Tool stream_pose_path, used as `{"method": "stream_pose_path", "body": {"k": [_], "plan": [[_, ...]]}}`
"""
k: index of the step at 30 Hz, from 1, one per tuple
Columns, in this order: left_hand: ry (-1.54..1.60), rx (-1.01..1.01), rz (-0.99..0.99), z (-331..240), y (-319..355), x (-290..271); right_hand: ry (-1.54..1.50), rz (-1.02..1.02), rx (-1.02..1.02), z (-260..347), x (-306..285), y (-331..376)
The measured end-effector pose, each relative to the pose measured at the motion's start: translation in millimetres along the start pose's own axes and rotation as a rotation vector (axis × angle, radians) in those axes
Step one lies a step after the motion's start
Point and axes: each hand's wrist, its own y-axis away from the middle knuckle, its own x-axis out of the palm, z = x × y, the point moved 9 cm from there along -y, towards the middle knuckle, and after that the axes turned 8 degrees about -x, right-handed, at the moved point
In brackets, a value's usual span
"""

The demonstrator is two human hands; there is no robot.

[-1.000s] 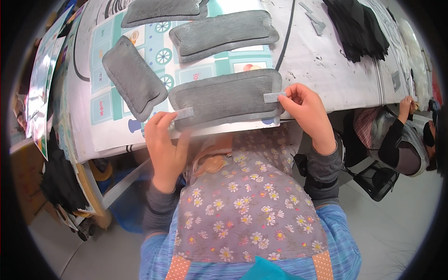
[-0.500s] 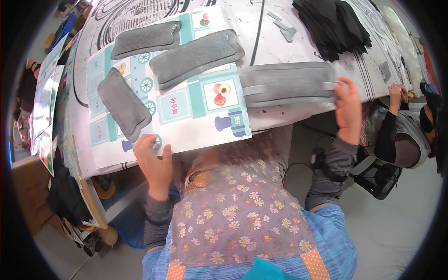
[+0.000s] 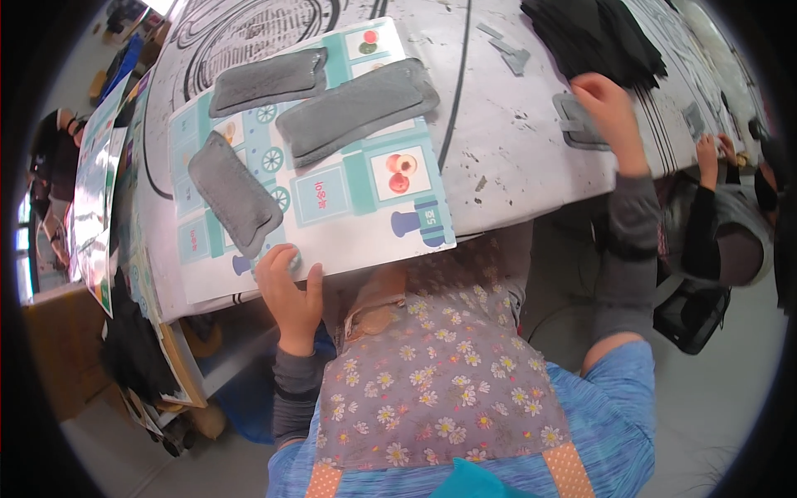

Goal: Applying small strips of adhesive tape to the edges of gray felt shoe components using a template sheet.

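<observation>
Grey pad [image 3: 587,133] is moved right, near black stack [image 3: 599,43] | right hand [image 3: 610,108] above, grip can't be told | left hand [image 3: 290,297] spread | tab [image 3: 570,126] best kept flat

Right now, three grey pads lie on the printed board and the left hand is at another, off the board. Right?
Not the left hand: the head view shows the right hand at that other grey pad. Three grey pads do lie on the printed board.

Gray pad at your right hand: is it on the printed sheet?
No, white table cover shows between that gray pad and the printed sheet.
</observation>
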Motion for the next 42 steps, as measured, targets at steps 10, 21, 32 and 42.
{"method": "stream_pose_path", "body": {"k": [10,21,32,42], "plan": [[-0.284,-0.125,-0.019,86,1,-86,0.411,0.348,0.261,-12,110,-89],[-0.497,-0.18,0.266,92,12,-93,0.062,0.198,0.047,113,76,-45],[-0.414,-0.007,0.421,-19,40,-45,-0.338,0.268,-0.123,253,132,41],[-0.147,0.316,0.21,-50,24,-18,-0.582,0.255,-0.045,278,167,50]]}}
